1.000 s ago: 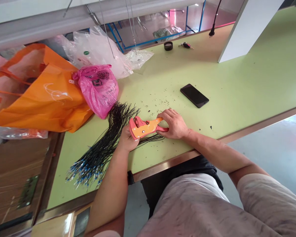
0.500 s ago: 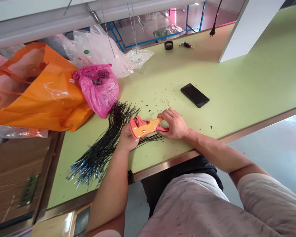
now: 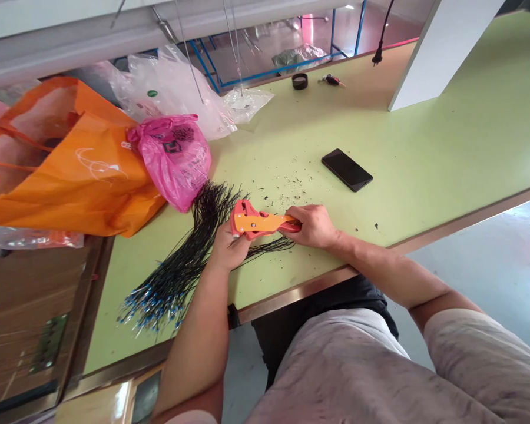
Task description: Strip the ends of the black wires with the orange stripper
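My right hand (image 3: 314, 226) is closed round the handles of an orange and red wire stripper (image 3: 265, 222), which are squeezed together. The tool's jaw end points left, over my left hand (image 3: 229, 246). The fingers of my left hand are closed beside the jaws, and what they pinch is too small to make out. A large bundle of black wires (image 3: 189, 247) with blue and silvery ends lies on the table left of my left hand. A smaller group of black wires (image 3: 271, 246) lies below the tool, between my hands.
A black phone (image 3: 347, 170) lies on the green table (image 3: 424, 171) beyond my right hand. Pink (image 3: 176, 159) and orange bags (image 3: 101, 171) stand at the left. Tiny scraps are scattered ahead of the tool. A black tape roll (image 3: 300, 81) sits at the back.
The handles of the tool have closed as the fingers of my right hand squeezed together. The jaw end has tilted slightly and moved up a little. The camera view has shifted slightly.
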Tool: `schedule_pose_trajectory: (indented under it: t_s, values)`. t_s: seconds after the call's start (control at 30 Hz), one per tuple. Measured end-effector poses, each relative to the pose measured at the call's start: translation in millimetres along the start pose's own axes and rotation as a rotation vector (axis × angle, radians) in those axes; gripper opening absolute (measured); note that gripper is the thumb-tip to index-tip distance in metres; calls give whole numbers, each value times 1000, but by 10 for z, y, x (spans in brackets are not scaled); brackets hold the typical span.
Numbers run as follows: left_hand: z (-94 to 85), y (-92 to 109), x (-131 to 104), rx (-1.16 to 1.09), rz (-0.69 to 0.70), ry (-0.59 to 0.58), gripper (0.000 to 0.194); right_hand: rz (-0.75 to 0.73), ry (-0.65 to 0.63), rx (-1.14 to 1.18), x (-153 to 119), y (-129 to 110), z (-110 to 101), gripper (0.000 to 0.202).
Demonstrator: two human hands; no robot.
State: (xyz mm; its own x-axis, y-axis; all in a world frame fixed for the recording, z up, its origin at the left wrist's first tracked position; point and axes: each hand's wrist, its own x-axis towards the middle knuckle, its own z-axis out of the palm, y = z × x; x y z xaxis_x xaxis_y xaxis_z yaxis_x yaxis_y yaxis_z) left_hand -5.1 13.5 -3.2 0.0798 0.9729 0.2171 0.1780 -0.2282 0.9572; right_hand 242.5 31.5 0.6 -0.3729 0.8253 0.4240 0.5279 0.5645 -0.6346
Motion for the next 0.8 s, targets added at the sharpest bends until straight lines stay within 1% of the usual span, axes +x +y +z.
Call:
schedule_pose_trajectory:
  t_s: [0.1,0.2,0.27,0.37,0.43,0.6,0.8]
  values:
    - [39,113,-22,-43,-51,-17,43,94,-40,243,39,18,-37,39]
    - [62,200,-30,-85,-79,-48,38,180,-38,475,97,75,-66,41]
    - [66,226,-28,-113,-84,-57,35,227,-34,601,122,110,-70,38]
    - [69,238,-25,-135,-100,-58,36,248,-77,753,127,134,-64,33]
    - [80,252,-25,-131,-112,-51,37,232,-114,793,116,129,-59,32]
    - [135,305,-27,-85,-84,-50,36,166,-188,776,78,90,-35,28]
    - [177,256,-23,-90,-72,-84,37,103,-203,766,51,77,7,23]
